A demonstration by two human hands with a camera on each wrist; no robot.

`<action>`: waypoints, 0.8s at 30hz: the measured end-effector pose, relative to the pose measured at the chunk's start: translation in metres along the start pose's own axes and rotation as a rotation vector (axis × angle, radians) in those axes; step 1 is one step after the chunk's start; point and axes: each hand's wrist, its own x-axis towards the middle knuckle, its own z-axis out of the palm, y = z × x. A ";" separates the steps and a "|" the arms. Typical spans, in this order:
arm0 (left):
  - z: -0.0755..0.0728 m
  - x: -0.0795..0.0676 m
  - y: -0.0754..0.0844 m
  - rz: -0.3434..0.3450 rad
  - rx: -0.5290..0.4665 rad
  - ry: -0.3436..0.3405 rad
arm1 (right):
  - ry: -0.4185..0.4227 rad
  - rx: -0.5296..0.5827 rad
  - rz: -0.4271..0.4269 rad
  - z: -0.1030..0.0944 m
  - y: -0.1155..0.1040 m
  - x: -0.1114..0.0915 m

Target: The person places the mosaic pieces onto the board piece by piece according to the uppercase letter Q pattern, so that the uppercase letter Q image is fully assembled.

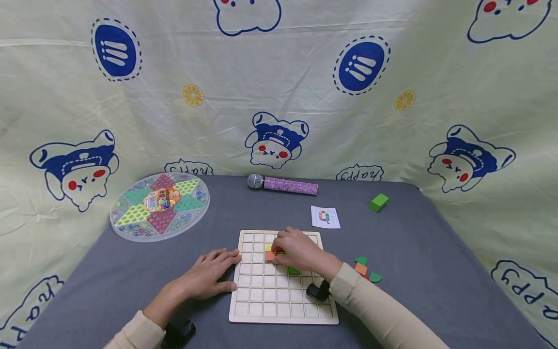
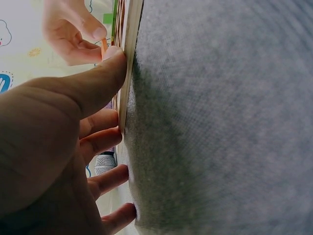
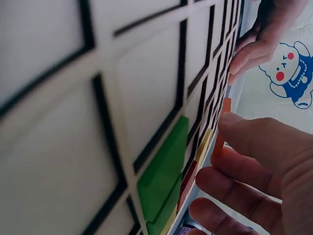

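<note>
A pale wooden grid board (image 1: 255, 293) lies on the table. My right hand (image 1: 301, 249) is over its upper middle, and thumb and fingertips pinch an orange tile (image 3: 220, 141), tilted on edge in the right wrist view. Just behind that tile, a yellow tile (image 1: 268, 247) sits in the grid. A green tile (image 1: 294, 271) and a red tile (image 3: 187, 184) also lie on the board, partly hidden by the right hand in the head view. My left hand (image 1: 209, 277) rests at the board's left edge, fingers spread, thumb and fingertips touching the side.
Right of the board lie loose pieces, among them an orange square (image 1: 361, 268) and a green rounded piece (image 1: 375, 277). A pattern card (image 1: 333, 220) lies behind the board. Farther back are a green block (image 1: 378, 202), a glittery microphone (image 1: 290, 185) and a round star-patterned game board (image 1: 131, 196).
</note>
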 end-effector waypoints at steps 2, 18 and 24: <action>0.000 0.000 0.000 0.003 -0.001 0.003 | -0.009 -0.010 0.006 0.002 0.000 0.001; 0.000 0.000 -0.001 0.003 -0.001 -0.001 | -0.005 -0.055 0.001 0.005 -0.001 0.000; 0.000 0.000 0.000 0.006 -0.007 -0.001 | -0.013 -0.051 0.012 0.005 -0.002 0.000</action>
